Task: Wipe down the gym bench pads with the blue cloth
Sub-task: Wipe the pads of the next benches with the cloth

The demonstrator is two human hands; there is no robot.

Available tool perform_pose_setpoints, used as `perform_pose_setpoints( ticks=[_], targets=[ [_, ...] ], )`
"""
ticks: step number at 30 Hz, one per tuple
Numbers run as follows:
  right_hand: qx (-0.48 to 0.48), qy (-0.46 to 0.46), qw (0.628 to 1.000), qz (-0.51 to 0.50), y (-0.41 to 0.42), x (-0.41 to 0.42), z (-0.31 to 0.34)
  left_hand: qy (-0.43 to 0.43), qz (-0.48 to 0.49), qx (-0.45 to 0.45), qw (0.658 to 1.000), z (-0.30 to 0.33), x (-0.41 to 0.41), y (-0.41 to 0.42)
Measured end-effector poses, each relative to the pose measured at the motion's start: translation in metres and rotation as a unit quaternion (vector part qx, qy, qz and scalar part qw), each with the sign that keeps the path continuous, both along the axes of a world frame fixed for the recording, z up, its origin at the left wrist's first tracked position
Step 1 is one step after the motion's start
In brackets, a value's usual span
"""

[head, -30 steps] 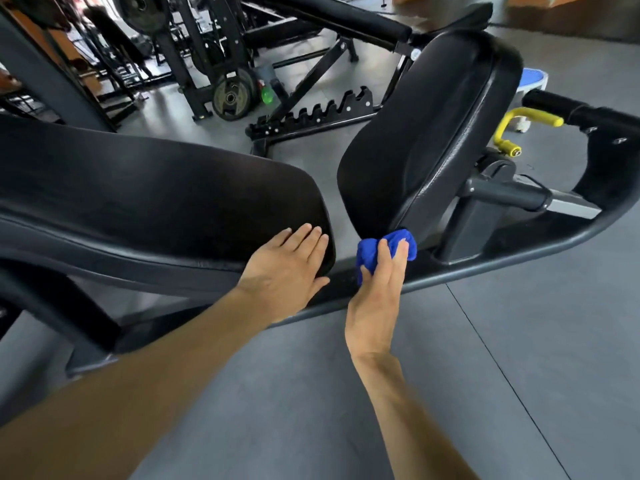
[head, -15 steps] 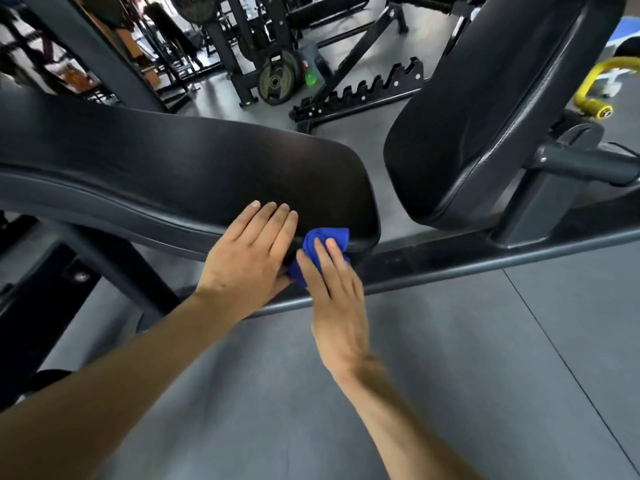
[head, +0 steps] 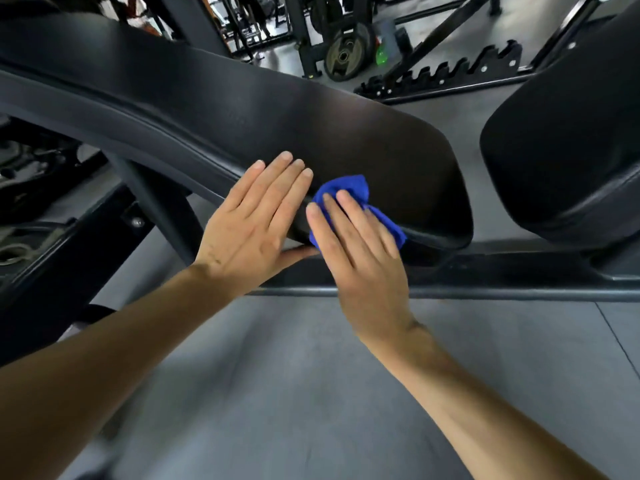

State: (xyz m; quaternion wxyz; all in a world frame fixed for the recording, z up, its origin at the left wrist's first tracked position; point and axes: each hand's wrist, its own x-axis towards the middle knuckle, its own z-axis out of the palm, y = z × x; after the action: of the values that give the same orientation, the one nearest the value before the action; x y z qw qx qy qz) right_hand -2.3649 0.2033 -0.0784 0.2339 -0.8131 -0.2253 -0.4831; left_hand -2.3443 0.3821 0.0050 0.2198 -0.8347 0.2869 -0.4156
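Bench pads fill most of the view: a long black pad runs from the far left down toward the right of centre, its rounded end overhanging a dark steel frame bar, and a second, more upright black pad stands just to its right, separated from it by a gap of grey floor. Beyond the pads, further off, a notched black adjustment rack lies low across the floor, with a weight plate and a small green bottle near it. Both bare forearms reach in from the near edge. Left hand lies open and flat, fingers together, on the near edge of the long pad, its thumb tucked under the lip. Right hand sits just beside it, fingers extended and pressing the blue cloth against the near edge of the same pad close to its rounded end. Bunched up, the cloth shows above and to the right of those fingers.
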Motion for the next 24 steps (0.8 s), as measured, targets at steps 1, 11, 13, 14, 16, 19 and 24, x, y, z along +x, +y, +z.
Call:
perform_pose_setpoints(
  ticks=[1, 11, 13, 14, 16, 19, 24],
  targets=[
    [-0.004, -0.007, 1.000, -0.002, 0.002, 0.003, 0.002, -0.009, -0.004, -0.015, 1.000, 0.001, 0.001, 0.004],
    [-0.043, -0.025, 0.999, -0.013, -0.009, 0.001, -0.009, -0.016, -0.026, -0.048, 0.998, 0.007, 0.010, 0.048],
    [-0.039, -0.053, 0.998, 0.013, 0.028, 0.013, 0.020, -0.014, -0.042, -0.055, 0.997, 0.009, 0.012, 0.050],
    [-0.034, -0.053, 0.998, 0.018, 0.042, 0.016, 0.033, -0.008, -0.046, -0.063, 0.997, 0.012, 0.013, 0.053],
    [-0.055, -0.042, 0.997, 0.017, 0.046, 0.017, 0.039, 0.004, -0.032, -0.079, 0.996, 0.023, 0.012, 0.070],
    [-0.137, 0.011, 0.991, 0.000, 0.005, 0.005, 0.020, 0.009, 0.002, -0.067, 0.998, 0.043, 0.011, 0.107],
    [-0.148, 0.087, 0.983, -0.062, 0.006, -0.011, 0.031, 0.032, 0.007, -0.026, 0.999, 0.058, 0.018, 0.137]
  ],
)
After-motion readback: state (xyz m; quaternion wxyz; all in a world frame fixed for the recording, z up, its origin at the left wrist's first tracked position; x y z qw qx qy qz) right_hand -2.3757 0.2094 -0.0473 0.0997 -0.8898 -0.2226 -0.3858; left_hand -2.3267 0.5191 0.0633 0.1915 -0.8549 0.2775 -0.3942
